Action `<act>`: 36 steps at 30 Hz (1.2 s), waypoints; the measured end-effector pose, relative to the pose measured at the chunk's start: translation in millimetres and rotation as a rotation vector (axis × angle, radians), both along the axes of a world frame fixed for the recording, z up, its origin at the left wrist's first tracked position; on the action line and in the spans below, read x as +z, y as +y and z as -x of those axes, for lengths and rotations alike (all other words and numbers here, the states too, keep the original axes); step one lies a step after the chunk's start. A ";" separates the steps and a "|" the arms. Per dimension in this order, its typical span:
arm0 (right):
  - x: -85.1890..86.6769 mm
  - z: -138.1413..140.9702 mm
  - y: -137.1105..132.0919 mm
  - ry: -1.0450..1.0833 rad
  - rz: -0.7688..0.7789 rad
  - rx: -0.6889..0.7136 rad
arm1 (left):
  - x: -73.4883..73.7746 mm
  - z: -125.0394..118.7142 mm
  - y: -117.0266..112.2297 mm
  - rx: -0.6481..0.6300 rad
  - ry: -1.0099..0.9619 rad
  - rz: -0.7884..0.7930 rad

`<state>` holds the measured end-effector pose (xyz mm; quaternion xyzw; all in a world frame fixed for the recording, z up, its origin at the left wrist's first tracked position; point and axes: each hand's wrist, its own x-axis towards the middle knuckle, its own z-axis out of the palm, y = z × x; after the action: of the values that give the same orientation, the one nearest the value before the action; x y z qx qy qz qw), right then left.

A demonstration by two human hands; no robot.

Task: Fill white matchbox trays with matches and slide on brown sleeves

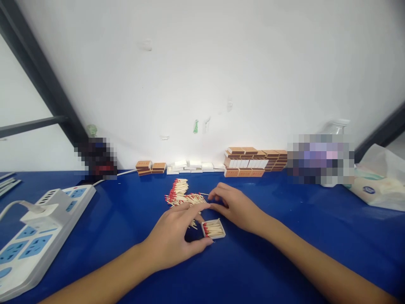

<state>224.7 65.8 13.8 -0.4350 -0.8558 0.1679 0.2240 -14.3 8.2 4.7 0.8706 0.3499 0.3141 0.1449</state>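
A small white matchbox tray (223, 234) with red-headed matches (214, 229) in it lies on the blue table. My left hand (177, 230) is curved round its left side, with the thumb at the near edge and a fingertip by the far left corner. Beyond it, my right hand (236, 207) has its fingers bent in, and a single match (203, 194) sticks out leftward from the fingertips. Loose matches (180, 188) lie in a heap just past my left hand, which covers part of them.
Along the wall stand white trays (194, 165), a stack of brown matchboxes (245, 172) and several smaller-stacked boxes (144, 165) to the left. A white power strip (68, 223) with a plugged-in adapter takes up the left side. A tissue pack (376, 190) sits far right.
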 end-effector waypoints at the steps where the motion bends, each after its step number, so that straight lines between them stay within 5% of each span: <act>1: -3.7 1.3 1.9 -0.005 0.013 -0.008 | -0.1 0.1 -0.1 -0.004 0.001 0.001; 18: -16.1 7.6 -1.4 0.013 -0.012 -0.022 | 0.8 1.2 -0.2 0.014 0.020 0.014; 24: 10.2 -8.3 -0.7 -0.001 -0.017 0.001 | -3.3 1.1 1.4 0.057 0.004 -0.022; 29: 38.5 -15.4 -10.0 0.000 0.234 0.122 | -4.3 1.7 1.1 0.090 -0.005 -0.017; 36: 38.1 -3.7 -25.9 -0.075 0.291 0.233 | -4.2 1.9 1.6 0.073 -0.013 -0.026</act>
<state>228.4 39.8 51.9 -0.3665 -0.8749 0.2984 0.1059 -16.2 9.8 0.5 0.8570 0.3766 0.3292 0.1242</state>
